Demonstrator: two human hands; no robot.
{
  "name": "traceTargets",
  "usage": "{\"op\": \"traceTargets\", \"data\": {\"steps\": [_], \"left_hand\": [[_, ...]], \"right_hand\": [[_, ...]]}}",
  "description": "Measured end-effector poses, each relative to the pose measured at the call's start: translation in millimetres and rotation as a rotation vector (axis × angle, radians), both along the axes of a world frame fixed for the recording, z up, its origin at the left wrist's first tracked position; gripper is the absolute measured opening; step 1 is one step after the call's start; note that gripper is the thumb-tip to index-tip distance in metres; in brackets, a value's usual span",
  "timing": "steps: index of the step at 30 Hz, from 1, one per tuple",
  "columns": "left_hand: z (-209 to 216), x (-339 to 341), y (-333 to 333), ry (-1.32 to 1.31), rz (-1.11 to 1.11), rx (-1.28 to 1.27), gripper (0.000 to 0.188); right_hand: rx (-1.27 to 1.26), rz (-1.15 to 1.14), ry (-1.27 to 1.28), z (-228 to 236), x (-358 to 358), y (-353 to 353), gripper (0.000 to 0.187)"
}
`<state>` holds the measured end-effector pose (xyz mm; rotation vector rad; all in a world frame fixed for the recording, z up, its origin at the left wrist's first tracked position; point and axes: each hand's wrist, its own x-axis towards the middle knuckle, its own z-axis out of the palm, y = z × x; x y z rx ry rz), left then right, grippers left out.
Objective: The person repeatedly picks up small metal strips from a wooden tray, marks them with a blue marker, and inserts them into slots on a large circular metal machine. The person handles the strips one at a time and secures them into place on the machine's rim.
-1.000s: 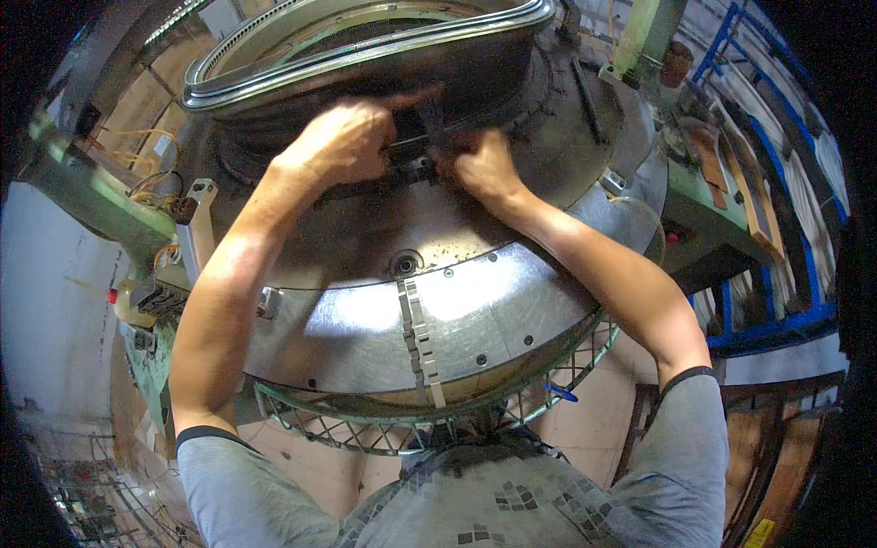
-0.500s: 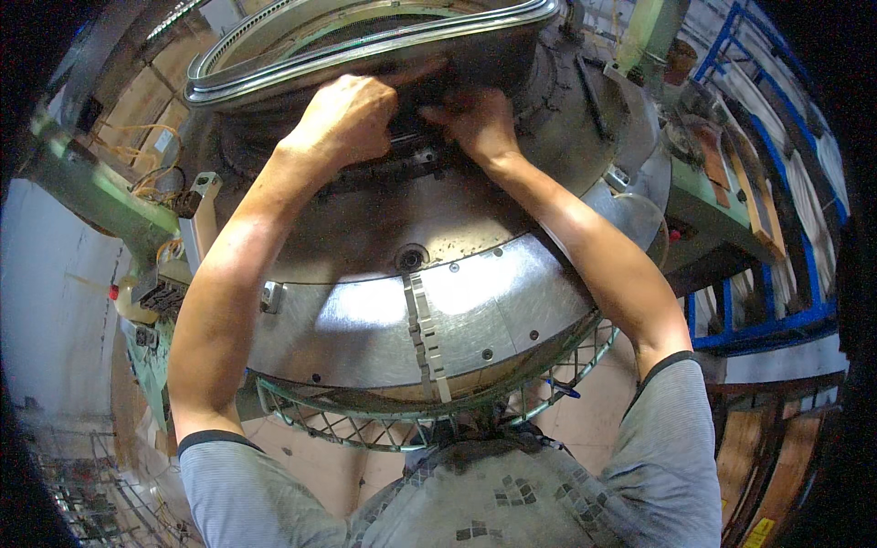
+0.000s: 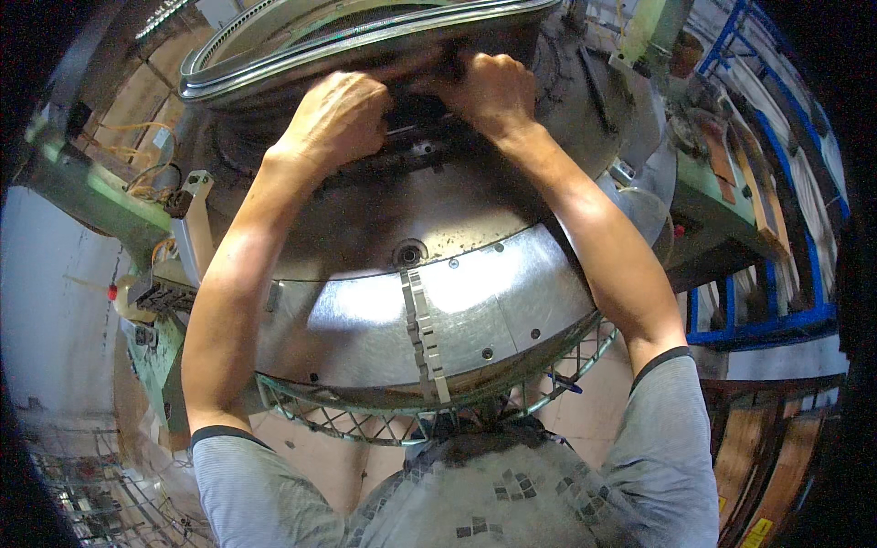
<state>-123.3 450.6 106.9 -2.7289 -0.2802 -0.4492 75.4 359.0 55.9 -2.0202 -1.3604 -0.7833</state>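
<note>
Dial: centre of the head view, 12 away from you.
Dark drum (image 3: 260, 123): main item, between 11 and 12 o'clock, its wall facing you, in shadow.
Silver rim (image 3: 365, 43): curved metal edging along the drum's top, beyond your hands.
Left hand (image 3: 343, 114): 11 o'clock, curled, knuckles up, against or just before the drum wall; you hide the fingertips, so any grip cannot be told.
Right hand (image 3: 498, 96): between 12 and 1, curled likewise, apart from the left; what its fingers meet cannot be told.
Dark bracket (image 3: 422, 148): 12 o'clock, below the gap between your hands.
Metal plate (image 3: 493, 283): pale, curved, about the centre; row of steel blocks (image 3: 422, 338) crossing it at 6.
Lattice ring (image 3: 347, 429): 7 o'clock, green, before your body.
Dark rod (image 3: 596, 91): 1 o'clock, lying loose or fixed, unclear.
Hazard, fingers: possible pinch or scrape between drum and bracket, should the drum turn.
Hazard, sight: possible misplaced touch, your hands and the shadow covering the contact.
Hazard, reach: possible slip, from both arms stretched over smooth metal.
</note>
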Motion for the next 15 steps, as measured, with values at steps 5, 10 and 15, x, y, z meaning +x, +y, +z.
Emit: {"op": "traceTargets", "data": {"steps": [5, 10, 15], "left_hand": [[-17.0, -25.2, -16.1, -0.176, -0.098, -0.115, 0.007], [-36.1, -44.4, -26.5, -0.346, -0.121, -0.27, 0.007], [-36.9, -44.8, -13.9, -0.49, -0.093, -0.275, 0.01]], "right_hand": [[-0.039, 0.005, 0.097, 7.5, -10.3, 0.1, 0.071], [-0.054, 0.703, 0.856, -2.0, -11.1, -0.3, 0.047], [-0.007, 0.838, 1.622, 3.4, -15.2, 2.8, 0.024]]}}
